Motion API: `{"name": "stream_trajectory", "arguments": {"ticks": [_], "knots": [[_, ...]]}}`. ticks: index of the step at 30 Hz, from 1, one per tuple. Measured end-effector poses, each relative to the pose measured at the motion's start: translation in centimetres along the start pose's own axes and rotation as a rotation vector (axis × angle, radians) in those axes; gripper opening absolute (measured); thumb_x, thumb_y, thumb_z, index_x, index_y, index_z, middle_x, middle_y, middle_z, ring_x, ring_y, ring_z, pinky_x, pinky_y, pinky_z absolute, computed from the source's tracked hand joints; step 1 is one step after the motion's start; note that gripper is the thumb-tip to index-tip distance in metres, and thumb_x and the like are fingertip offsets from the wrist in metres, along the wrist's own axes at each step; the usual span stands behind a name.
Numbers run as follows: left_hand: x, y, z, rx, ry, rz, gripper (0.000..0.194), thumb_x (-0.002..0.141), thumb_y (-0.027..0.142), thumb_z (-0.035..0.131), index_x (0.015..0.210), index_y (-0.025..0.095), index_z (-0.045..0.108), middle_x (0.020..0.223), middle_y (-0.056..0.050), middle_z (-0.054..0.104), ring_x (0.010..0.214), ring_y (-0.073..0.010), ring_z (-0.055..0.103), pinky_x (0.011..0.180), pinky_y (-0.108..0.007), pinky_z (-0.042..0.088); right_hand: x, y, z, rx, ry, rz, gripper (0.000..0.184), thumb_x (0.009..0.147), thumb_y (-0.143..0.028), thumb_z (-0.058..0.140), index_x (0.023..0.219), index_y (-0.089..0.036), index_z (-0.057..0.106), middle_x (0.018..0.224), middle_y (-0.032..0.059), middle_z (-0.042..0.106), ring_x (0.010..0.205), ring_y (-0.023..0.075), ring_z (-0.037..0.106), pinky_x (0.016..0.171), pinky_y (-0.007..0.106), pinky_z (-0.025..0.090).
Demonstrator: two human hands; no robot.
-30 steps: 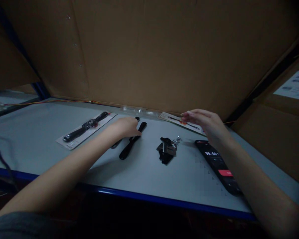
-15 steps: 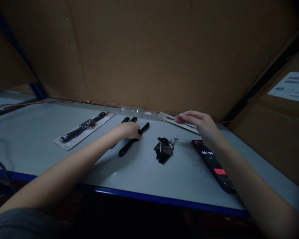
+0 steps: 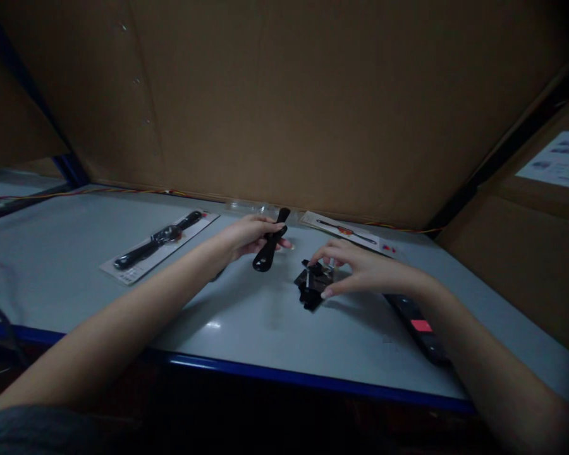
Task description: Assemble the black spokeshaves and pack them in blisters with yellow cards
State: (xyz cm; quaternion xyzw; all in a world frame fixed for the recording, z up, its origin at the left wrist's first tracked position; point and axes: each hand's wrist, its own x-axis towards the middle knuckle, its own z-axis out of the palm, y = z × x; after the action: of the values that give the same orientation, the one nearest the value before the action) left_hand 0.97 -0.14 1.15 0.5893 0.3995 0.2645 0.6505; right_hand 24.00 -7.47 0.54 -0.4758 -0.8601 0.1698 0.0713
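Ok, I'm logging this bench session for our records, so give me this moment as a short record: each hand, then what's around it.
Left hand: holds a black watch strap upright
Right hand: fingers curved over a pile of black strap parts with metal pieces; contact unclear
Nearby: smartphone with a red screen button, partly hidden by the right forearm
Rest: carded black watch strap; second printed card; clear plastic blister; grey bench with a blue front edge

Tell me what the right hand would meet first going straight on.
The right hand would likely meet the black watch-strap parts under its fingers; depth is unclear, so perhaps already touching.
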Motion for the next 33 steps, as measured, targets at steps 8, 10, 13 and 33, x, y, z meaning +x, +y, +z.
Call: {"name": "stream_trajectory", "arguments": {"ticks": [8,10,13,33], "knots": [[0.1,-2.4,0.2,-0.357,-0.018,-0.131,0.008,0.081,0.016,0.058,0.084,0.008,0.057,0.074,-0.011,0.069,0.055,-0.0094,0.06,0.052,-0.019,0.046,0.1,0.7,0.4,-0.136,-0.064,-0.189,0.044,0.074,-0.036,0.064,0.118,-0.027,0.061,0.113,0.0066,0.053,0.106,0.0236,0.046,0.092,0.039,0.037],[0.0,-2.6,0.3,-0.349,-0.023,-0.118,0.007,0.082,0.016,0.057,0.084,0.009,0.056,0.075,-0.012,0.069,0.058,-0.0102,0.062,0.055,-0.02,0.048,0.1,0.7,0.5,-0.166,-0.047,-0.228,0.041,0.076,-0.026,0.06,0.117,-0.029,0.062,0.112,0.0058,0.055,0.105,0.0235,0.047,0.09,0.039,0.039],[0.0,-2.7,0.5,-0.327,-0.018,-0.111,0.008,0.082,0.017,0.058,0.085,0.01,0.055,0.078,-0.011,0.069,0.059,-0.0104,0.062,0.058,-0.021,0.049,0.1,0.1,0.7,-0.244,-0.007,-0.269,0.043,0.074,-0.015,0.056,0.115,-0.029,0.063,0.112,0.0052,0.057,0.104,0.0234,0.049,0.086,0.039,0.043],[-1.1,-3.1,1.6,-0.34,-0.097,-0.119,0.012,0.084,0.008,0.042,0.095,0.013,0.046,0.08,-0.009,0.067,0.069,-0.0158,0.068,0.076,-0.034,0.052,-0.2,-1.7,0.8,-0.32,0.475,-0.208,0.039,0.087,-0.012,0.042,0.115,-0.029,0.063,0.114,0.0022,0.065,0.097,0.0199,0.063,0.08,0.035,0.05]]}}
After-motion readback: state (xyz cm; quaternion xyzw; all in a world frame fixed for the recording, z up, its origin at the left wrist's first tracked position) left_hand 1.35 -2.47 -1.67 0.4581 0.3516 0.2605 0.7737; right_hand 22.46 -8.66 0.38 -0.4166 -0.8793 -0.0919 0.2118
